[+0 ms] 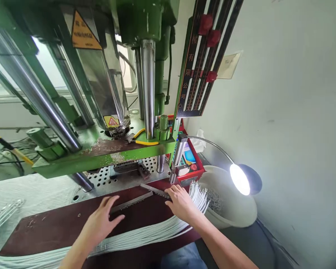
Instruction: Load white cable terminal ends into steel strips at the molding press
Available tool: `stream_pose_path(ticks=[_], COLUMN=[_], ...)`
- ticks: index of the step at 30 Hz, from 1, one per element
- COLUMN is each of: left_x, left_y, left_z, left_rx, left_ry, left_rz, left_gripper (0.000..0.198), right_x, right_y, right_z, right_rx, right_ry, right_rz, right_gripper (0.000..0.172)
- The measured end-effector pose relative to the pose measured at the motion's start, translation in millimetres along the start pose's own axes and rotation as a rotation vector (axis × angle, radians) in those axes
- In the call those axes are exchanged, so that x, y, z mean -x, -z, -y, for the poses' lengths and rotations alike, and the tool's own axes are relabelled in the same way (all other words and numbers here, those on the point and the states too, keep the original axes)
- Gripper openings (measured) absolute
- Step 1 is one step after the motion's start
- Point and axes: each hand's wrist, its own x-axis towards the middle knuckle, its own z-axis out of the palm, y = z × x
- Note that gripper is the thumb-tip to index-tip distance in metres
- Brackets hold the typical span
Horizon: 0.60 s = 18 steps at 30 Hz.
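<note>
My left hand is over the dark red board, thumb and fingers spread apart. Between them lies the near end of a narrow metal bar with small notches or pins along its edge. My right hand is at the right end of a second metal bar, its curled fingers over that end and the thumb apart; whether it touches the bar is unclear. The two bars meet at an angle. A long bundle of white cables runs along the board's front, its metal-tipped ends beside my right hand.
A green press with steel columns stands directly ahead, with yellow-handled pliers on its plate. On the right are a red control box, a lit lamp and a white bin holding thin tangled pieces.
</note>
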Motion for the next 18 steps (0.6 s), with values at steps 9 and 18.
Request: stream_pose_path(ticks=[9, 18], left_x=[-20, -26], left_y=[-21.2, -19.6], left_z=[17, 28], left_rx=[0.058, 0.14], left_ry=[-0.102, -0.084], left_rz=[-0.045, -0.06], left_gripper=[0.032, 0.032], right_x=[-46, -87], right_y=[-8, -9], right_z=[-2, 28], right_rx=[0.001, 0.045], right_ry=[0.161, 0.415], right_rz=[0.047, 0.03], right_gripper=[0.017, 0.009])
